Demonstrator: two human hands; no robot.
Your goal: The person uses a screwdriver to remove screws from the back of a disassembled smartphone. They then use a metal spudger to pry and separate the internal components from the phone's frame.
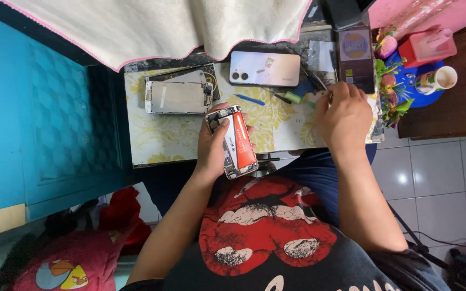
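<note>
The opened smartphone with its back off, showing an orange-red battery and dark circuit parts in a silver frame (233, 141), sits at the near edge of the desk (157, 141), tilted with its top to the far left. The left hand (214, 146) cradles it from the left, fingers wrapped round the frame and the thumb resting on the upper inside. For steady work the grip looks sound; keeping the thumb off the exposed board and on the frame would likely be safer.

The right hand (344, 112) is to the right and a little farther off, fingers pinched narrowly on what looks like a thin metal tool among the small tools (297, 97) lying there; just what it holds is too small to tell. A light, low pinch should give better control.

Farther left lies a detached white screen panel (178, 97), face down. Beyond the tools lies a white phone with twin camera lenses (264, 69). At the far right stand a dark rectangular box (356, 58), a pink plastic container (426, 44) and a patterned mug (437, 80). A cream cloth with pink trim (157, 27) hangs over the far edge.
</note>
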